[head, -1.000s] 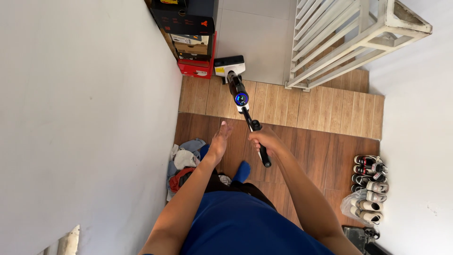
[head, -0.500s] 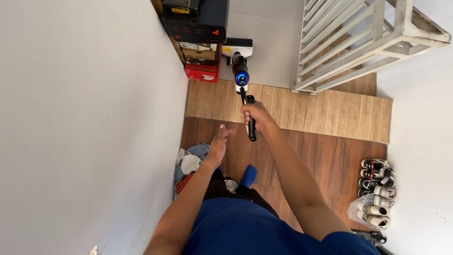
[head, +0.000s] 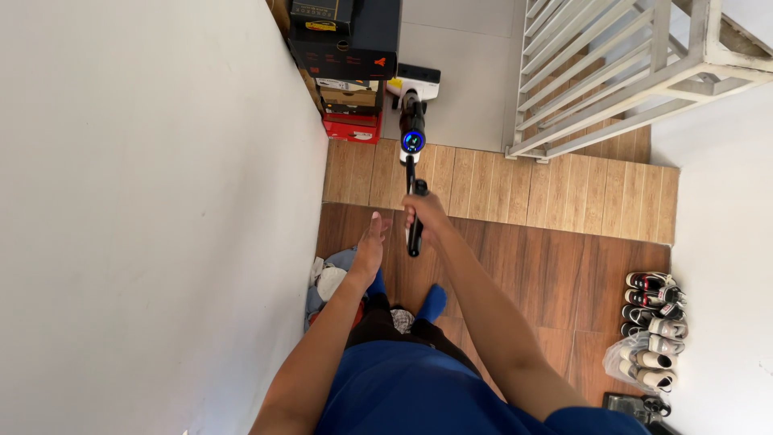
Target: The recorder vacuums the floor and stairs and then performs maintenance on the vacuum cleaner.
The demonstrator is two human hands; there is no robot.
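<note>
A plain white wall [head: 145,209] fills your left. At its foot a heap of clothes [head: 328,280] lies on the dark wood floor [head: 547,274], just beside your left leg. Further up, stacked boxes [head: 348,56] — black on top, cardboard and red below — stand against the wall.

Your left hand [head: 370,246] hangs open, fingers straight and together, holding nothing; it is near the vacuum's handle but apart from it. Below it your blue socks [head: 433,302] show on the floor.

Your right hand [head: 427,216] is closed around the black handle of the vacuum [head: 412,133], arm stretched forward. The vacuum leans away from you — its lit blue ring sits over the lighter wood step [head: 515,181], and its white head [head: 419,80] rests on the grey tile [head: 459,72] just beside the boxes.

To the right a white railing [head: 628,72] slants across the top corner. Lower right, pairs of shoes [head: 652,302] line the right wall [head: 725,242], with more shoes in a clear bag [head: 636,364] below them.
</note>
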